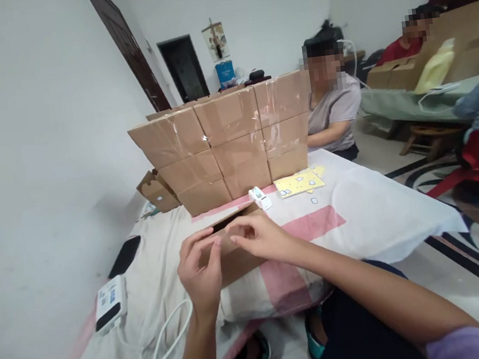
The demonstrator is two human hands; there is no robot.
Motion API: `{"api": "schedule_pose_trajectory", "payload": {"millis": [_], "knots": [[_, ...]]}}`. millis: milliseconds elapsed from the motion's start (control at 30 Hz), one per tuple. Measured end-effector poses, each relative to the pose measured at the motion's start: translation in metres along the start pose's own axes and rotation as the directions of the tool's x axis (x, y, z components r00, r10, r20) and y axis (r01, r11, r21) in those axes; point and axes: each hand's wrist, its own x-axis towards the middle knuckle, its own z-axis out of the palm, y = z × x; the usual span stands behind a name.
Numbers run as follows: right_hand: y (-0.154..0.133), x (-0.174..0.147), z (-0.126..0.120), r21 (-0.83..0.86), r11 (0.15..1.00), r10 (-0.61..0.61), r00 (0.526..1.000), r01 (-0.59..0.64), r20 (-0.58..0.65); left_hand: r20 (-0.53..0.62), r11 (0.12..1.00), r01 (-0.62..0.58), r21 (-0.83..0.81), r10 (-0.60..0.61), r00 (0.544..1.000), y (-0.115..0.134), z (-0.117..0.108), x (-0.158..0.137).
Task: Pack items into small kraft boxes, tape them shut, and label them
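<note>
Directly in front of me on the table is a small cardboard box [243, 264], with a dark gap along its top edge. My left hand [201, 261] is over the box's left part, thumb and fingers brought together in a pinch. Close beside it, my right hand [257, 236] curls its thumb and index finger toward the left fingertips. Whatever lies between the fingertips is too small or faint to make out. Just behind the box sits a small white object [260, 198], with yellow sheets [299, 184] bearing small pale stickers to its right.
A wall of taped cardboard boxes [235, 145] rises behind the work spot, and an opened carton [158, 191] stands left of it. A white power bank-like device [110, 302] with a cable [167, 343] and a black phone-like slab [125, 256] lie left. Other people sit at right.
</note>
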Motion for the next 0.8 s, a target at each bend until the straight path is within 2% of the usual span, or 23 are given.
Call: {"api": "schedule_pose_trajectory", "payload": {"millis": [67,133,200,233,333,467,567,800], "knots": [[0.001,0.003,-0.008,-0.152,0.987,0.042,0.995,-0.056,-0.095,-0.108,1.000,-0.023,0.014,0.024,0.994,0.001,-0.011,0.005],[0.003,0.006,-0.017,-0.380,0.925,-0.075,0.987,0.015,-0.145,-0.145,1.000,0.010,0.021,-0.007,0.989,-0.002,-0.024,0.013],[0.008,0.008,-0.020,-0.563,0.810,-0.225,0.974,0.167,-0.034,-0.067,0.995,0.094,0.024,-0.092,0.993,-0.008,-0.036,0.023],[0.012,0.008,-0.020,-0.613,0.755,-0.255,0.965,0.234,0.054,-0.001,0.989,0.144,0.028,-0.144,0.990,-0.012,-0.041,0.027],[0.027,0.007,-0.007,-0.663,0.679,-0.180,0.948,0.314,0.264,0.194,0.965,0.253,0.073,-0.262,0.945,-0.027,-0.050,0.038],[0.043,0.006,0.009,-0.695,0.650,-0.075,0.937,0.305,0.341,0.385,0.934,0.306,0.186,-0.356,0.852,-0.047,-0.050,0.045],[0.045,0.006,0.011,-0.699,0.645,-0.079,0.937,0.308,0.340,0.447,0.923,0.284,0.261,-0.376,0.812,-0.061,-0.045,0.047],[0.042,0.005,0.008,-0.701,0.640,-0.080,0.935,0.315,0.346,0.484,0.905,0.252,0.343,-0.400,0.779,-0.086,-0.037,0.041]]}}
